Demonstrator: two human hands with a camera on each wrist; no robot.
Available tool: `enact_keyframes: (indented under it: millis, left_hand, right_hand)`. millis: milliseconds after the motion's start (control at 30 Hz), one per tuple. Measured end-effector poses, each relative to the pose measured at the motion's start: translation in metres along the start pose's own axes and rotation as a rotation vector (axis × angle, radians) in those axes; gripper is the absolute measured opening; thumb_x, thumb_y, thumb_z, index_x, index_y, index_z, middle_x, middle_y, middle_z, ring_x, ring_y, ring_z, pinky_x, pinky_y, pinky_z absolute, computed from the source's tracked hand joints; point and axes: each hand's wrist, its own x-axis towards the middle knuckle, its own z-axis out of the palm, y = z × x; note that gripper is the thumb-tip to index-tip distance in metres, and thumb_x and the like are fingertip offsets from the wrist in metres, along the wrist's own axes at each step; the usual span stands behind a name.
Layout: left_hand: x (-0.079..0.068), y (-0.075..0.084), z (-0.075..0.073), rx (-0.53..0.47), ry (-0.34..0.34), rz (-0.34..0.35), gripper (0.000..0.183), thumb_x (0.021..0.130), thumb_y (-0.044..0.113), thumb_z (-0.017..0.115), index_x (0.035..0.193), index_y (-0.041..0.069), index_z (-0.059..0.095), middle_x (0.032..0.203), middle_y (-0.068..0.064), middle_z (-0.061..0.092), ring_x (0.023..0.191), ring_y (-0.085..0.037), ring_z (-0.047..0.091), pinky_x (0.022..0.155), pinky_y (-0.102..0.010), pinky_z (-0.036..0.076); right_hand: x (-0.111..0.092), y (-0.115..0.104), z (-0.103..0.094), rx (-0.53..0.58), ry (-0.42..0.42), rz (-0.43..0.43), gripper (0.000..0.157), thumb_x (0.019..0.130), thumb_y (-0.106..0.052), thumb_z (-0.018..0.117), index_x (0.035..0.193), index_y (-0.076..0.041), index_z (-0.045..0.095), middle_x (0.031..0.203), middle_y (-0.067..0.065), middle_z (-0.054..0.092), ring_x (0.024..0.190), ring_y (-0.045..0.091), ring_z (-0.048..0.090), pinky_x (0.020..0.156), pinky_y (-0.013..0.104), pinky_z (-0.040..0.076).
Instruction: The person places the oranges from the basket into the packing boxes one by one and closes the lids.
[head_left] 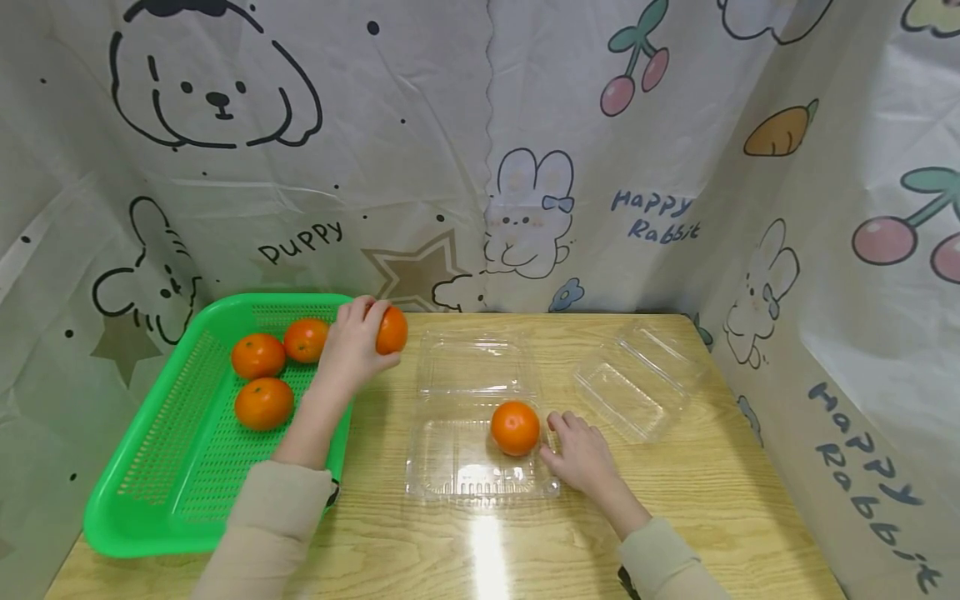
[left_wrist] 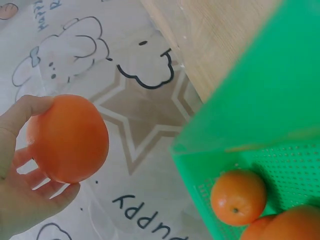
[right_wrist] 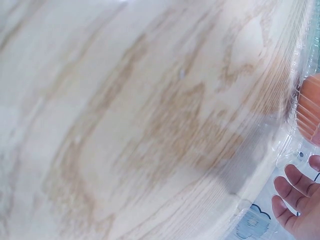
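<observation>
My left hand [head_left: 356, 343] grips an orange [head_left: 392, 331] above the right rim of the green basket [head_left: 341, 433]. In the left wrist view the thumb and fingers wrap one side of that orange [left_wrist: 70, 138]. My right hand [head_left: 582, 454] is beside the right edge of an opened clear plastic box [head_left: 450, 467], its fingers loosely bent and holding nothing. A second orange [head_left: 515, 427] sits in the right part of the box's near half. The right wrist view shows the right hand's fingers [right_wrist: 295, 187] spread near the box wall.
Several more oranges [head_left: 264, 404] lie in the basket at the left. Another clear plastic box [head_left: 637, 379] stands opened at the back right of the wooden table [head_left: 420, 550]. A printed curtain [head_left: 420, 167] hangs behind and on both sides.
</observation>
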Motion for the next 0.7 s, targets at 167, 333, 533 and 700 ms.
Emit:
enact_keyframes:
  millis: [167,333,533,700]
  left_hand:
    - [-0.001,0.011,0.001,-0.007,-0.019,0.019,0.067,0.067,0.017,0.077,0.125,0.001,0.046,0.123,-0.021,0.041,0.110,-0.039,0.037,0.085,-0.055,0.040]
    - [-0.003,0.022,0.004,-0.003,-0.038,0.034,0.068,0.066,0.018,0.077,0.124,0.002,0.047,0.123,-0.019,0.042,0.111,-0.037,0.038,0.086,-0.054,0.041]
    - [-0.006,0.032,0.012,0.017,-0.046,0.078,0.069,0.063,0.019,0.079,0.123,0.002,0.049,0.120,-0.018,0.045,0.108,-0.037,0.042,0.085,-0.051,0.043]
    - [-0.010,0.039,0.020,0.027,-0.071,0.107,0.070,0.061,0.021,0.080,0.122,0.003,0.050,0.121,-0.018,0.046,0.107,-0.037,0.044,0.082,-0.052,0.045]
  right_hand:
    - [0.000,0.001,0.001,0.004,0.007,-0.001,0.031,0.077,-0.034,0.058,0.101,-0.014,0.052,0.091,0.003,0.053,0.082,0.022,0.053,0.064,0.036,0.043]
    - [0.000,0.001,0.001,0.006,0.001,0.002,0.031,0.078,-0.034,0.057,0.101,-0.014,0.052,0.091,0.003,0.052,0.082,0.021,0.052,0.064,0.035,0.043]
    - [0.000,0.001,0.003,0.006,-0.008,0.011,0.031,0.078,-0.035,0.056,0.102,-0.016,0.052,0.093,0.003,0.052,0.084,0.021,0.052,0.066,0.036,0.043]
    - [-0.001,0.000,0.002,0.010,-0.007,0.012,0.031,0.078,-0.034,0.057,0.103,-0.015,0.052,0.094,0.003,0.053,0.085,0.022,0.053,0.067,0.036,0.044]
